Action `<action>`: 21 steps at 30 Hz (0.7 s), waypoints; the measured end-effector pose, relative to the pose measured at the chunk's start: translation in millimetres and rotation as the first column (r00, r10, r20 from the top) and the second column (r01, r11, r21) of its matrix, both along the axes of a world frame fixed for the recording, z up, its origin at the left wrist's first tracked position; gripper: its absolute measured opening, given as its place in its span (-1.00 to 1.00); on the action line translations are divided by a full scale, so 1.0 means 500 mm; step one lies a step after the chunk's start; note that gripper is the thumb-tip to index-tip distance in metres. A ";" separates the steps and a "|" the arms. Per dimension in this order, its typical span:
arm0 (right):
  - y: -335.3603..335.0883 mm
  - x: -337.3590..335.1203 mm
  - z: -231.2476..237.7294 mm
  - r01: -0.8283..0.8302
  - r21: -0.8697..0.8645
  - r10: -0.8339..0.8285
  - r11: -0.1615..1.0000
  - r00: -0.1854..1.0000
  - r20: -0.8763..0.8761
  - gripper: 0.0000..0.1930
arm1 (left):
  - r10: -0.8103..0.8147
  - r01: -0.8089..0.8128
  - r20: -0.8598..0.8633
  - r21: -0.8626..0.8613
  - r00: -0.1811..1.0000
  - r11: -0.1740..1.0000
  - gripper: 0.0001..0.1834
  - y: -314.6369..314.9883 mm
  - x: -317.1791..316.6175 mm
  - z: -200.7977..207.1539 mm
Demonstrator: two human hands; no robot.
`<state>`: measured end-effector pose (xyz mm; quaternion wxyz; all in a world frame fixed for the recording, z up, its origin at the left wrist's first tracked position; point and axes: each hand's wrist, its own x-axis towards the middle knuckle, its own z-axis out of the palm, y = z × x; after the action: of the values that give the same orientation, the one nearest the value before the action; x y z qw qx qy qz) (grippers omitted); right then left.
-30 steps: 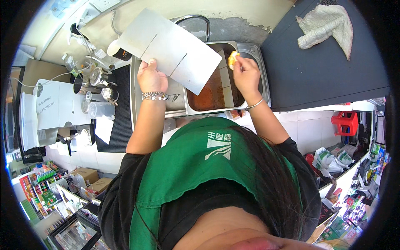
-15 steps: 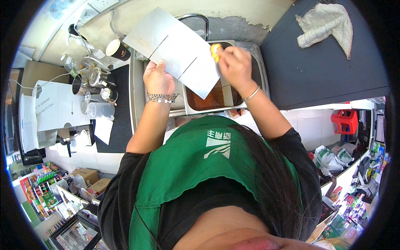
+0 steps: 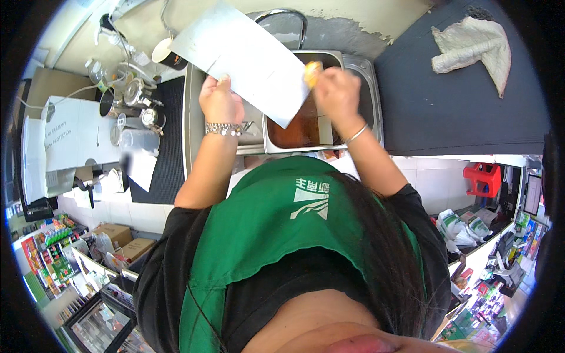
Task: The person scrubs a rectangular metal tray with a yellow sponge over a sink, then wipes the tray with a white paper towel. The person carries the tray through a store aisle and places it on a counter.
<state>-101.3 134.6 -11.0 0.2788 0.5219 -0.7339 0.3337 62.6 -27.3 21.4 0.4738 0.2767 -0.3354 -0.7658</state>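
Well, the pale panel (image 3: 253, 65) is up in the air, tilted over the sink, its long axis running slantwise from the wall side at the person's left down toward the right, where its lower end hangs above the metal basin (image 3: 266, 132). The left hand (image 3: 221, 103) is closed on the long edge nearest the body, thumb laid on the upper face, so most of the sheet reaches beyond that hand. Over at the lower right end, the right hand (image 3: 339, 94) has its fingers bunched around a yellow wad (image 3: 312, 74), right by the panel's corner; with the blur, I can't tell whether wad and panel touch. That end lies just left of the right hand, which is the nearer of the two to it. Brown liquid (image 3: 292, 126) sits in the basin below, with another pale strip (image 3: 325, 130) showing there, and a crumpled cloth (image 3: 479, 53) rests well apart on the dark counter (image 3: 418, 120).
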 end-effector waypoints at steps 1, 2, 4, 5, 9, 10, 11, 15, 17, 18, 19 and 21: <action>0.005 -0.047 -0.025 0.118 0.110 -0.131 0.987 0.984 0.125 -0.95 | 0.016 -0.016 -0.011 -0.007 1.000 1.000 -0.73 -0.020 0.010 -0.007; 0.021 -0.087 -0.052 0.176 0.087 -0.194 0.981 0.940 0.281 -0.92 | 0.032 -0.033 -0.023 -0.015 0.999 0.999 -0.73 -0.044 0.023 -0.014; 0.064 -0.102 -0.049 0.235 0.037 -0.235 0.971 0.922 0.307 -0.87 | 0.117 -0.117 -0.012 -0.011 0.993 0.993 -0.75 -0.062 0.055 -0.003; 0.086 -0.097 -0.046 0.205 0.045 -0.207 0.978 0.918 0.339 -0.85 | 0.151 -0.153 -0.037 -0.059 0.988 0.986 -0.76 -0.082 0.070 -0.006; 0.151 -0.051 -0.105 0.227 0.096 -0.246 0.969 0.868 0.432 -0.85 | 0.357 -0.310 0.198 -0.235 0.913 0.921 -0.79 -0.162 0.137 -0.056; 0.161 -0.033 -0.105 0.257 0.139 -0.291 0.956 0.802 0.522 -0.85 | 0.369 -0.310 0.232 -0.253 0.900 0.916 -0.83 -0.183 0.148 -0.084; 0.177 -0.030 -0.127 0.273 0.122 -0.297 0.954 0.810 0.506 -0.84 | 0.379 -0.308 0.266 -0.271 0.887 0.912 -0.85 -0.200 0.156 -0.114; 0.232 -0.005 -0.142 0.361 0.109 -0.363 0.926 0.774 0.520 -0.83 | 0.147 -0.149 0.493 -0.036 0.857 0.988 -0.80 -0.225 0.153 -0.243; 0.259 -0.009 -0.147 0.415 0.047 -0.368 0.909 0.743 0.559 -0.84 | 0.088 -0.178 0.728 0.048 0.680 0.983 -0.66 -0.247 0.140 -0.369; 0.285 -0.010 -0.152 0.471 0.048 -0.412 0.881 0.713 0.567 -0.84 | -0.054 -0.122 0.707 0.196 0.705 0.973 -0.63 -0.228 0.120 -0.370; 0.305 -0.012 -0.154 0.511 0.045 -0.439 0.859 0.687 0.580 -0.83 | -0.148 -0.124 0.706 0.318 0.692 0.940 -0.63 -0.236 0.113 -0.415; 0.349 -0.011 -0.166 0.616 0.084 -0.463 0.783 0.487 0.740 -0.82 | -0.337 -0.164 0.758 0.499 0.559 0.851 -0.71 -0.249 0.094 -0.497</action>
<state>-107.0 309.1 -94.2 0.1033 0.0570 -0.8715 0.4760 109.7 -151.8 -227.2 0.1285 0.7000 -0.3122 -0.6292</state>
